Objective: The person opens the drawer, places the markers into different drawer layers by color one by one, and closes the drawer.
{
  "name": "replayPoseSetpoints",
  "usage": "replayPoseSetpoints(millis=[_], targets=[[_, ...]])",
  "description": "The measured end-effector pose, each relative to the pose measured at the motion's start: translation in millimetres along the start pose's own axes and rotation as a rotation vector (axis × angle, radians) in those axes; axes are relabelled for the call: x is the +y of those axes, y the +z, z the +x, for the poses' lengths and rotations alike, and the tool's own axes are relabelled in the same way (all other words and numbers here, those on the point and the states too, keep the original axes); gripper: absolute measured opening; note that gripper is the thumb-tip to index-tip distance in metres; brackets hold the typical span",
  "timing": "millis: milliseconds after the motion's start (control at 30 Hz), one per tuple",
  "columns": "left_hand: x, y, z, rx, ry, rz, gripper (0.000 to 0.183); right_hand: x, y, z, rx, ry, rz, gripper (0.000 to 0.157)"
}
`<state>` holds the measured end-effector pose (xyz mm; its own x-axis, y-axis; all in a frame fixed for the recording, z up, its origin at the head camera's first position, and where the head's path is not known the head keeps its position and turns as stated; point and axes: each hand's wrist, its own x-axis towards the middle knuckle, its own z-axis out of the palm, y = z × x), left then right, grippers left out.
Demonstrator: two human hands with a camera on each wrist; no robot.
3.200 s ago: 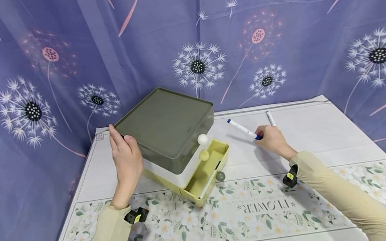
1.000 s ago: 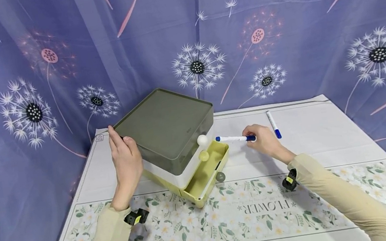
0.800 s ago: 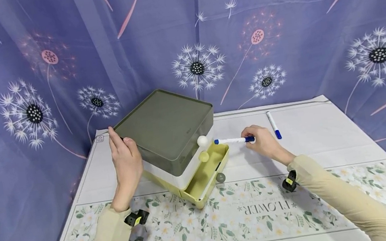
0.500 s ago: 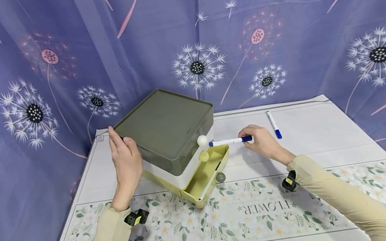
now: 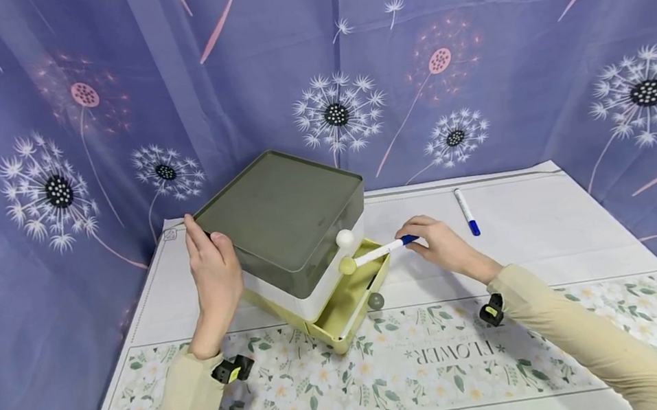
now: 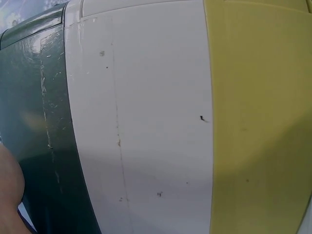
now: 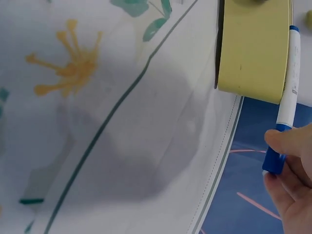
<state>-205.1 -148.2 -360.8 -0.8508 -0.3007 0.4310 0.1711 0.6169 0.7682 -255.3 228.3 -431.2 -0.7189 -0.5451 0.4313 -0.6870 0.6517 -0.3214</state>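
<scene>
My right hand (image 5: pixel 442 245) pinches a white marker (image 5: pixel 377 252) by its blue cap. The marker's far end reaches over the pulled-out yellow drawer (image 5: pixel 384 268), behind the yellow ball knob (image 5: pixel 347 265). In the right wrist view the marker (image 7: pixel 289 80) lies along the drawer's rim, with thumb and fingertips on the cap. My left hand (image 5: pixel 217 282) rests flat against the left side of the drawer box (image 5: pixel 280 215), fingers straight. The box stacks a dark green top, a white tier and a yellow bottom. In the left wrist view its white side (image 6: pixel 146 112) fills the middle.
A second white marker with a blue cap (image 5: pixel 467 213) lies on the table at the back right. A grey-green ball knob (image 5: pixel 375 301) sticks out from the drawer front, and a white knob (image 5: pixel 345 238) sits above. A floral strip (image 5: pixel 451 383) runs across the white tablecloth.
My right hand has lifted the marker and carried it left, over the open drawer, its far end now dipped lower. My left hand and the box have stayed in place.
</scene>
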Motion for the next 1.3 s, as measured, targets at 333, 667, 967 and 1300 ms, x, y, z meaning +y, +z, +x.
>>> replayPoseSetpoints(millis=[333, 667, 967, 1300], targets=[[-0.6, 0.6, 0.6, 0.003, 0.001, -0.002, 0.060, -4.6, 3.4, 2.5, 0.024, -0.121, 0.019, 0.027], [0.5, 0.3, 0.1, 0.000, 0.010, -0.002, 0.060, -14.4, 5.8, 5.8, 0.017, -0.187, 0.039, 0.031], [0.0, 0.2, 1.1, 0.010, 0.012, 0.002, 0.060, -24.2, 8.8, 10.6, -0.041, -0.246, -0.036, 0.032], [-0.4, -1.3, 2.7, -0.012, 0.002, 0.019, 0.059, -38.1, 16.2, 14.3, -0.117, -0.328, -0.183, 0.047]])
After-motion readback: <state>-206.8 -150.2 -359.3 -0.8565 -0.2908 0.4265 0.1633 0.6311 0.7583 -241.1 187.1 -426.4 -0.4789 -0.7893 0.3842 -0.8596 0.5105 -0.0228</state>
